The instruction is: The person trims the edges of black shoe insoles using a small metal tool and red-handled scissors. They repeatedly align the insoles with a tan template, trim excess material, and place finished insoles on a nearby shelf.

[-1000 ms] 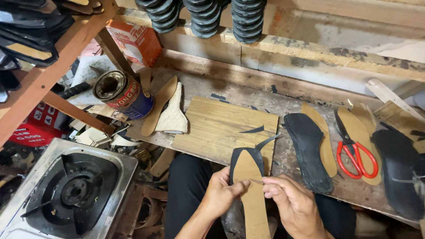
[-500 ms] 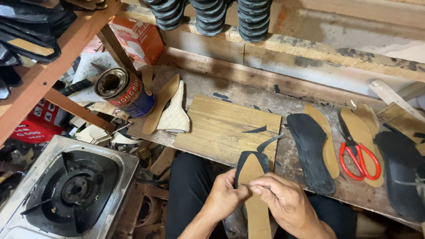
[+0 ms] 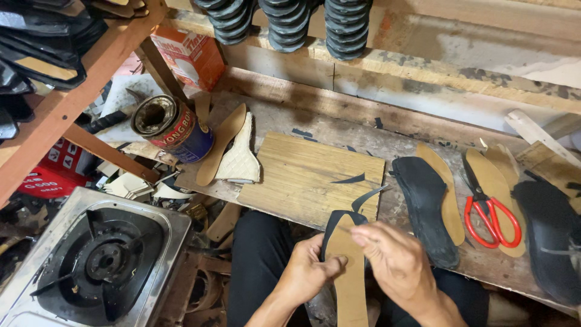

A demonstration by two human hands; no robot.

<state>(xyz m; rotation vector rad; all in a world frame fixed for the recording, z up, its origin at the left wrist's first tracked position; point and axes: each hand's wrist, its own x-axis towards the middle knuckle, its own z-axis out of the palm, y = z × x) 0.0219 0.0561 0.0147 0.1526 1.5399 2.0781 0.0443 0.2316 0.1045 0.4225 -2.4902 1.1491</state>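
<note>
Two hands meet over our lap at the table (image 3: 339, 115) edge: our left hand (image 3: 305, 272) grips the tan insole (image 3: 351, 284) with its black sole beneath, and our right hand (image 3: 393, 260) pinches its toe end closed. Only the head view shows this. Risk, we judge: uneven pressing could shift the insole off the sole edge.

Bare wooden board (image 3: 302, 175) ahead; scissors (image 3: 491, 209) and soles (image 3: 426, 209) crowd right.
</note>
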